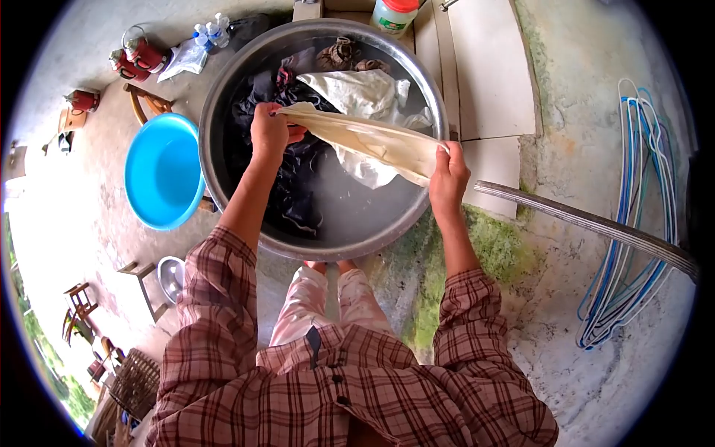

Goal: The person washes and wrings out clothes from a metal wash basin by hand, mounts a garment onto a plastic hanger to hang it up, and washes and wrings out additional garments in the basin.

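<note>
A cream-coloured cloth (365, 139) is stretched between my two hands over a large metal basin (212, 160). My left hand (269, 135) grips its left end, and my right hand (448, 175) pinches the other end near the basin's right rim. Cloudy water (365, 212) fills the basin. A white garment (357, 93) lies in it, partly behind the cream cloth. Dark clothes (294, 197) soak on the left side, partly hidden by my left hand and forearm. Brown patterned fabric (337, 54) sits at the far side of the basin.
A blue plastic tub (162, 171) stands left of the basin. A ridged grey hose (588, 223) juts in from the right, before blue and white hangers (633, 216). A red-lidded jar (393, 16) stands behind. Red thermos flasks (145, 56) and a small metal bowl (171, 277) are farther left.
</note>
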Demonstrator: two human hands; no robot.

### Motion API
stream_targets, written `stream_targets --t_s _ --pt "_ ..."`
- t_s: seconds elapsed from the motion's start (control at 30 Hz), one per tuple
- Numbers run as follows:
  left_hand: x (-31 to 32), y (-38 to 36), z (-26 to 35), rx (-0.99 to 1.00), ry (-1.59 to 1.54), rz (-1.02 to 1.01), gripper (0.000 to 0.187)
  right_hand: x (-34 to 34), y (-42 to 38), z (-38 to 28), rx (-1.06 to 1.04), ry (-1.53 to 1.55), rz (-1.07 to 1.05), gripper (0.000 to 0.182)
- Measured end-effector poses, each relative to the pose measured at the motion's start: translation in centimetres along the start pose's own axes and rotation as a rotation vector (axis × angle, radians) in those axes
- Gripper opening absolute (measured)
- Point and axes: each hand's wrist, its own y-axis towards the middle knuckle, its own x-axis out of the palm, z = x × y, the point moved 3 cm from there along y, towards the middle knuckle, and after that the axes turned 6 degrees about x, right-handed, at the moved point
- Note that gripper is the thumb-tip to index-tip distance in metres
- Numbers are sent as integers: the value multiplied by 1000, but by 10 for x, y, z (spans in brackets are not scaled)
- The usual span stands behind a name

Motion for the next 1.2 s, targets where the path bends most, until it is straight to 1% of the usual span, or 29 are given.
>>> stream_targets --t_s 0.03,0.13,0.17,0.27,0.3,0.33,0.37,0.4,0.43,0.47,0.53,0.57,0.63,0.67,0.73,0.77,0.8,0.83,0.87,0.9,0.93,0.97,1.0,1.03,1.07,1.13,1.17,1.2 --pt "1 -3 3 -81 -142 -13 26 0 -3 -8 23 69 0 17" --pt "1 7 -17 -226 -463 -106 29 -2 -10 -35 -19 192 30 16" --pt "1 12 -24 -300 -494 -49 15 -1 -10 -37 -26 199 31 16" --pt "1 6 -14 -74 -224 -7 10 -3 -3 -37 -16 209 53 16" --pt "-4 9 -10 -17 -58 1 16 -6 1 -33 6 205 67 16" --pt "-10 12 -5 68 153 -49 25 -10 4 -31 29 201 80 17" --pt "-14 15 0 134 324 -154 26 -14 7 -29 83 164 84 16" --pt "-17 12 10 202 496 -258 28 -16 12 -23 10 83 112 16" --pt "-21 11 14 322 602 -302 28 -19 13 -19 -57 -35 150 16" --pt "-24 8 20 442 763 -332 23 -22 14 -16 -124 -153 187 17" --pt "-27 0 33 801 990 -273 15 -15 17 7 -45 -66 181 17" --pt "-28 -3 37 892 1039 -165 15 -12 18 19 -6 -22 179 17" --pt "-28 -9 42 1071 1126 62 16 -11 13 13 237 153 120 17" --pt "-26 -12 38 988 1100 73 15 -10 10 13 360 239 89 17" --pt "-22 -23 21 824 1044 88 14 -2 11 24 362 274 9 20" --pt "-20 -22 0 724 1061 72 15 8 10 41 377 279 -36 21" --pt "-18 -17 -29 593 1028 4 13 21 8 62 392 284 -80 22" --pt "-15 -18 -61 623 1052 -9 12 40 6 94 364 290 -80 25" --pt "-11 -12 -102 355 860 -132 14 55 0 117 384 177 -148 23" --pt "-7 -6 -146 91 659 -246 15 77 -7 164 263 -12 -152 23" --pt "-3 -14 -169 187 776 -244 17 90 -21 181 177 -244 -179 20" --pt "1 -21 -192 284 899 -230 18 93 -36 162 124 -397 -207 21" --pt "5 -30 -214 379 1021 -203 20 107 -47 177 61 -410 -204 23" --pt "10 -47 -201 244 1038 -270 21 117 -59 178 97 -469 -234 22" --pt "12 -50 -222 294 1122 -292 21 127 -72 175 135 -529 -265 22" --pt "20 -62 -238 286 1301 -387 21 147 -91 181 119 -617 -378 18" --pt "21 -61 -243 297 1330 -470 21 156 -99 185 58 -628 -454 20" --pt "21 -62 -245 307 1357 -553 22 161 -105 184 68 -648 -553 19"
